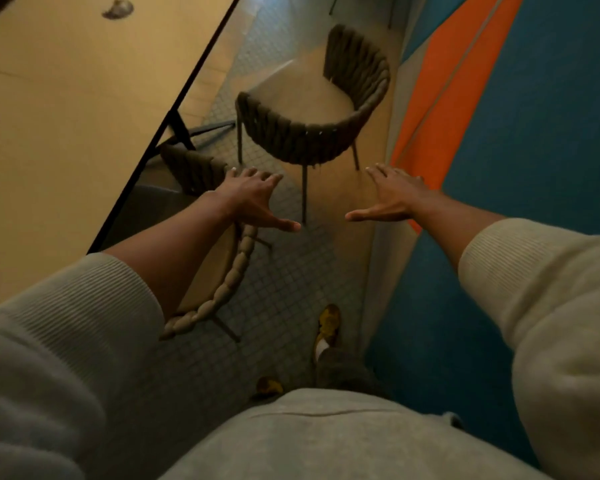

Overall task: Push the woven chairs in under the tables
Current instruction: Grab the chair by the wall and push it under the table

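Knit sleeves end in two bare hands stretched forward, palms down and fingers spread wide, neither holding anything. The left hand hangs over the back rim of the near chair; whether it touches that rim I cannot tell. The right hand is in open air, apart from both chairs. They are held about as far apart as a chair back is wide, which suggests a reach for the far chair, to take its curved back at both sides.

That far chair stands out on the tiled floor, well clear of the table and angled away from it, so it looks like the one yet to be pushed in. The near chair sits with its seat already partly under the table's dark edge. A teal and orange wall narrows the aisle on the right, so the far chair will likely need turning before it slides left.
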